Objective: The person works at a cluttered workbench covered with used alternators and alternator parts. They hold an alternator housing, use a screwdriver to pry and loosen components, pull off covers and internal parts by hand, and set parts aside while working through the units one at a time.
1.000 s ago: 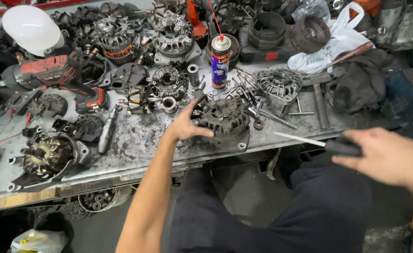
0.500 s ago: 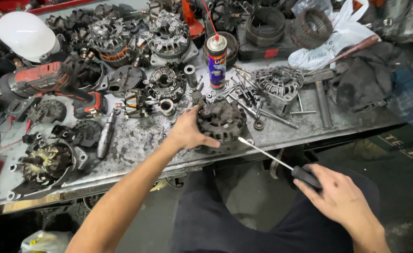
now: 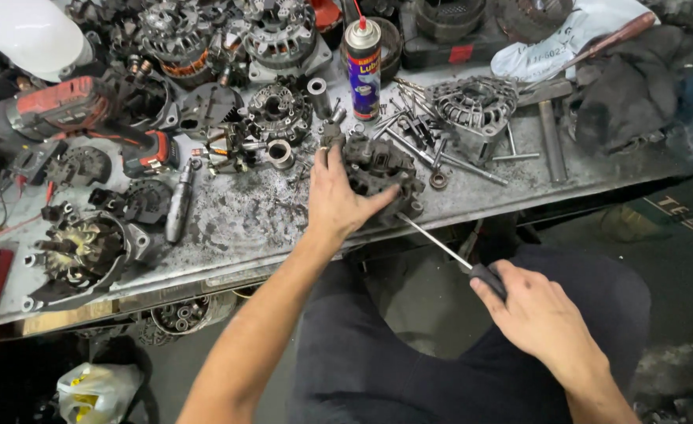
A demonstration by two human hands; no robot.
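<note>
My left hand (image 3: 337,198) grips a dark, greasy alternator housing (image 3: 382,169) that rests near the front edge of the metal workbench (image 3: 244,220). My right hand (image 3: 539,314) holds the black handle of a long screwdriver (image 3: 441,247) below the bench edge. Its thin shaft points up and left, and the tip reaches the underside of the housing near my left hand.
A spray can (image 3: 363,67) stands behind the housing. Loose bolts and a grilled alternator cover (image 3: 472,102) lie to the right, a red cordless drill (image 3: 71,110) and more alternator parts to the left. A hammer (image 3: 551,133) and dark rags (image 3: 629,86) lie at right.
My right hand has brought the screwdriver in from the right, closer to the housing, until its tip meets it. My left hand stays on the housing.
</note>
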